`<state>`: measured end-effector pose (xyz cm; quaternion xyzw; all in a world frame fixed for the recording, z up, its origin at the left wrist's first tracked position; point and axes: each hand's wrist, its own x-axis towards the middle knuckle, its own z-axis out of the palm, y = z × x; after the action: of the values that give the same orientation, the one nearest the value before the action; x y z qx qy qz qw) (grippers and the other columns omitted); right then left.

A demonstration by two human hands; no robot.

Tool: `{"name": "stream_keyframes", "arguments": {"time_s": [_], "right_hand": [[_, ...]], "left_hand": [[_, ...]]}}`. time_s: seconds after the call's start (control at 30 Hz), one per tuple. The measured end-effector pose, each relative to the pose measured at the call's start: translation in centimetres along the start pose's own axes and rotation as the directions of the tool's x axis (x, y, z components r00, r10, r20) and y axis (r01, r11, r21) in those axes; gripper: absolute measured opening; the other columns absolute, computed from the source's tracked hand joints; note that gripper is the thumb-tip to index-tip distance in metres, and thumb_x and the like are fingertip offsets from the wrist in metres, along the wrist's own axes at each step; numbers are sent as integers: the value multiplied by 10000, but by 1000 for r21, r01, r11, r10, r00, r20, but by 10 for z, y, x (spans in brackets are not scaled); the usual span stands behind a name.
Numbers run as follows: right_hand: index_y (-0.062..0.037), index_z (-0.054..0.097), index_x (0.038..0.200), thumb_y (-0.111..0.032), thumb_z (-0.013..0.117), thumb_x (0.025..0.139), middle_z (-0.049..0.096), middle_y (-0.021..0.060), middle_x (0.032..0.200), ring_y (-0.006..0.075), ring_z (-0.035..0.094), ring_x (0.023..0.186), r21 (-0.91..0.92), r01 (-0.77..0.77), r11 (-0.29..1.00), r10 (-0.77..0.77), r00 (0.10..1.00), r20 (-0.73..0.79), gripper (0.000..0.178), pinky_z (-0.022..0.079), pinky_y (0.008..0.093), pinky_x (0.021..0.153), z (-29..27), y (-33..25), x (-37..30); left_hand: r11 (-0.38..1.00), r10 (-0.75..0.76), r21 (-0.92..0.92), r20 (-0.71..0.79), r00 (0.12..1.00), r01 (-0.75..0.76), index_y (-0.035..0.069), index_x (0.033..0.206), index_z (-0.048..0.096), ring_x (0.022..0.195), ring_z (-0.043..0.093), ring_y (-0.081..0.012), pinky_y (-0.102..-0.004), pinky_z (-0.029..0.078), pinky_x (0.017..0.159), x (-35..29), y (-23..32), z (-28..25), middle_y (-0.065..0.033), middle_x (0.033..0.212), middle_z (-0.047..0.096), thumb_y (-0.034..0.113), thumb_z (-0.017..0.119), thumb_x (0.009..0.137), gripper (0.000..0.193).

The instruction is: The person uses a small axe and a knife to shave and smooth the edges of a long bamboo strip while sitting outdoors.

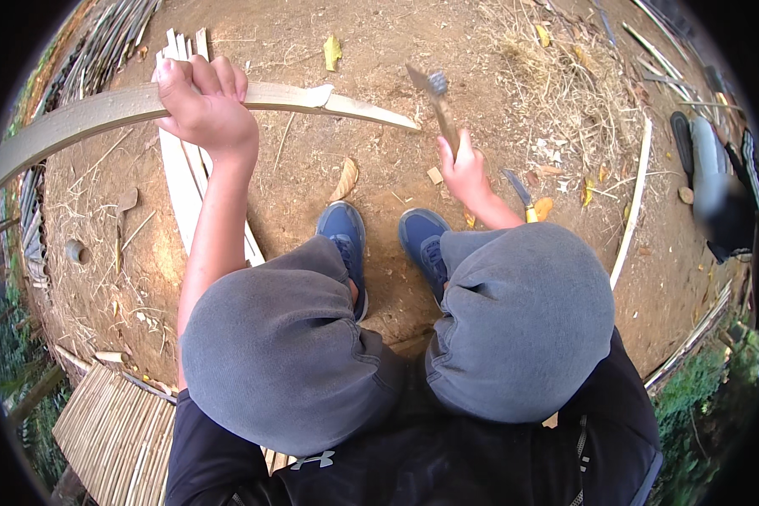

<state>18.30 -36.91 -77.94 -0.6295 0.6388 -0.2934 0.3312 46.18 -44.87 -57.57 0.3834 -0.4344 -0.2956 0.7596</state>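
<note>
Strip of pale wood [287, 97] curves through my closed left hand [212, 103], above loose slats [177, 173]; my right hand [467, 174] grips a bladed, wooden-handled tool [443, 110] near the strip's tip, a yellow-handled knife [527, 203] beside my forearm [499, 212], dry straw [569, 84] beyond.

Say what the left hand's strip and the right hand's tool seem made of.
Strip: probably bamboo or wood, raw and matte, judging by its pale tone and curled sliver. Tool: handle likely bare wood, tan and dull; head probably metal, partly grey, finish unclear.
</note>
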Motion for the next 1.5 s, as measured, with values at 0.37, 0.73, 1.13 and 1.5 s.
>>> {"name": "stream_keyframes", "arguments": {"time_s": [0.37,0.73,1.13,1.5], "right_hand": [[17,513,1090,-287,499,1021,639,250,653,451,665,639,73,45,996,-41,998,-52,312,509,523,579,6,2,-6],[26,519,1039,-363,509,1013,659,290,812,478,664,821,-52,-247,968,253,947,200,390,509,529,733,1,36,-2],[8,512,1141,-312,485,1015,660,322,852,503,655,860,-170,-257,952,285,943,170,345,511,564,771,2,55,-20],[32,498,1142,-282,490,1016,671,305,829,485,673,811,-246,-266,932,317,927,198,338,537,554,734,15,47,-16]], "left_hand": [[999,-18,39,-2,1000,18,161,676,237,455,232,-106,-282,237,427,-1,-3,-3,16,536,200,313,367,1006,386],[997,-79,19,-55,995,80,150,683,226,465,246,-113,-283,241,430,0,-4,-11,16,551,193,358,364,1023,422],[1000,-19,13,-85,996,21,149,673,220,459,262,-97,-275,238,424,-3,-3,2,26,538,215,310,404,1028,431],[998,-61,-22,-62,996,59,142,670,236,464,256,-102,-285,243,434,-3,-4,4,19,550,200,342,391,1037,446]]}}
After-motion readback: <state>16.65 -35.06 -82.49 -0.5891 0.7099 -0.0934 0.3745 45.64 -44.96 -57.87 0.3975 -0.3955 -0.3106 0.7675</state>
